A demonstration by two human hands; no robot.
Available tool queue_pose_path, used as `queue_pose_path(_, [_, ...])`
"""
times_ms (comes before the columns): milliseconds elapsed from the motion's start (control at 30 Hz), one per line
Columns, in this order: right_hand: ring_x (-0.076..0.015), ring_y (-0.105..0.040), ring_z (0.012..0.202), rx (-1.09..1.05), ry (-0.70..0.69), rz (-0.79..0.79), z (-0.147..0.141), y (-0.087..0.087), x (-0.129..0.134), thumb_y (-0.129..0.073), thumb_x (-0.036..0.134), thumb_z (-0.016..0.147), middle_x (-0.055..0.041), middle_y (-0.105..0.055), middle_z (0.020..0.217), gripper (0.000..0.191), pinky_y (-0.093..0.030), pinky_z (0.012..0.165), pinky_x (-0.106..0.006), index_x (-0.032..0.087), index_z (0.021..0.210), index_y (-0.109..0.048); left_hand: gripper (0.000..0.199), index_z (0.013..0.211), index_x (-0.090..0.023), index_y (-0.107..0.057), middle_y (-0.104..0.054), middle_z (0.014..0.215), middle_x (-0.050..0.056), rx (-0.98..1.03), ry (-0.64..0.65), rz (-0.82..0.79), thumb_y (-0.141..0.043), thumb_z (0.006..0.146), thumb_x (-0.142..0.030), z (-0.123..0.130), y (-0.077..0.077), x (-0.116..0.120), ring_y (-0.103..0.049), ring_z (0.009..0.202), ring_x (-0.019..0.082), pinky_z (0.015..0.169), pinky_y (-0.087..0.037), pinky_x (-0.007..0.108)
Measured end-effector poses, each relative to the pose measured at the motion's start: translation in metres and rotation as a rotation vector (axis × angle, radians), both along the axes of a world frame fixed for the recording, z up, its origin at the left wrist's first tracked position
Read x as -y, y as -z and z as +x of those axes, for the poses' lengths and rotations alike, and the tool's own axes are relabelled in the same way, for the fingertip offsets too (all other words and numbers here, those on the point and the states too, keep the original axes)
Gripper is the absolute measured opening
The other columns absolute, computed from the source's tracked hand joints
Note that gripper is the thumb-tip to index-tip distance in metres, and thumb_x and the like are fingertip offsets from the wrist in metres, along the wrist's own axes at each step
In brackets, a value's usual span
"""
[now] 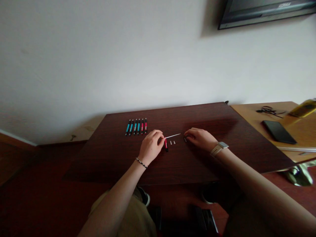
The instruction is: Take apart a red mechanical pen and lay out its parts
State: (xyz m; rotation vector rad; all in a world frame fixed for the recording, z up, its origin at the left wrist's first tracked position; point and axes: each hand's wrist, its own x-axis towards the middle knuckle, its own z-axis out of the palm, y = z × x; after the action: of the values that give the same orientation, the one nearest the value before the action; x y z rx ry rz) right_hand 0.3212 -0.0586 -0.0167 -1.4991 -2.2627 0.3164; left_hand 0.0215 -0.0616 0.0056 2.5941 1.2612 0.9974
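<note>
My left hand [152, 145] pinches one end of a thin white pen refill [172, 135], which points right above the dark brown table [158, 171]. Just under its fingertips lies a red and black pen barrel [166, 144]. Two small whitish parts [172, 143] rest to the right of the barrel. My right hand [198, 137] is at the tabletop with its fingers closed on a small dark pen part [185, 139], whose shape is partly hidden. At the left, several blue pens [133, 127] and two red pens [144, 126] lie side by side in a row.
A lighter wooden table [249, 113] adjoins on the right, bearing a black phone [278, 132], a coiled black cable [269, 111] and a yellow bottle [302, 108]. A screen [266, 13] hangs on the wall. A shoe [299, 175] shows at lower right.
</note>
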Motion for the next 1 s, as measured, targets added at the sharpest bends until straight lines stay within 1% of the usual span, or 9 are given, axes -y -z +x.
queue_pose_path(133, [-0.0187,-0.066,0.08,-0.005,-0.016,-0.03,0.001,-0.001,0.002,-0.065,0.033,0.096,-0.0038,-0.072,0.094,0.022,-0.047,0.074,-0.028,0.025,0.115,-0.074,0.01,0.091,-0.022,-0.062,-0.069,0.112,0.006,-0.003,-0.001,0.009,-0.064,0.096,-0.014,0.0,0.0,0.0,-0.068,0.105,0.022,0.096,-0.057,0.04])
queue_pose_path(267, [-0.0184,-0.064,0.076,0.008,-0.039,-0.046,0.0,0.0,0.003,-0.07,0.041,0.093,-0.0032,-0.07,0.091,0.027,-0.045,0.07,-0.028,0.023,0.114,-0.072,0.01,0.091,-0.022,-0.062,-0.069,0.112,0.006,-0.006,0.004,0.004,-0.064,0.097,-0.014,0.0,0.0,0.0,-0.068,0.105,0.022,0.096,-0.057,0.04])
queue_pose_path(467, [-0.0178,-0.063,0.077,-0.004,-0.04,-0.058,-0.006,0.004,0.002,-0.069,0.038,0.095,-0.0025,-0.068,0.09,0.018,-0.044,0.069,-0.027,0.024,0.107,-0.072,0.01,0.091,-0.022,-0.062,-0.069,0.113,0.006,-0.011,-0.001,-0.011,-0.063,0.097,-0.014,0.002,0.0,0.0,-0.068,0.106,0.023,0.097,-0.057,0.041])
queue_pose_path(767, [-0.0178,-0.063,0.077,-0.026,-0.048,-0.043,-0.013,0.001,0.006,-0.07,0.041,0.096,-0.0026,-0.068,0.09,0.022,-0.045,0.071,-0.028,0.023,0.107,-0.071,0.009,0.092,-0.022,-0.062,-0.07,0.111,0.006,-0.006,-0.008,0.001,-0.063,0.097,-0.015,0.003,0.001,0.0,-0.068,0.105,0.022,0.096,-0.057,0.04])
queue_pose_path(900, [-0.0175,-0.063,0.076,-0.053,-0.028,0.01,-0.012,-0.003,0.007,-0.067,0.041,0.098,-0.0031,-0.069,0.09,0.02,-0.045,0.07,-0.028,0.023,0.105,-0.072,0.008,0.094,-0.022,-0.06,-0.07,0.109,0.006,-0.004,-0.057,0.013,-0.062,0.098,-0.015,0.002,-0.001,0.0,-0.068,0.104,0.022,0.095,-0.056,0.038])
queue_pose_path(1000, [-0.0178,-0.064,0.076,-0.128,-0.028,0.068,-0.013,-0.007,0.008,-0.064,0.037,0.099,-0.004,-0.071,0.094,0.016,-0.048,0.071,-0.029,0.023,0.104,-0.071,0.008,0.094,-0.021,-0.059,-0.07,0.106,0.005,-0.001,-0.093,0.026,-0.061,0.098,-0.016,0.002,-0.002,0.0,-0.068,0.101,0.021,0.093,-0.055,0.037])
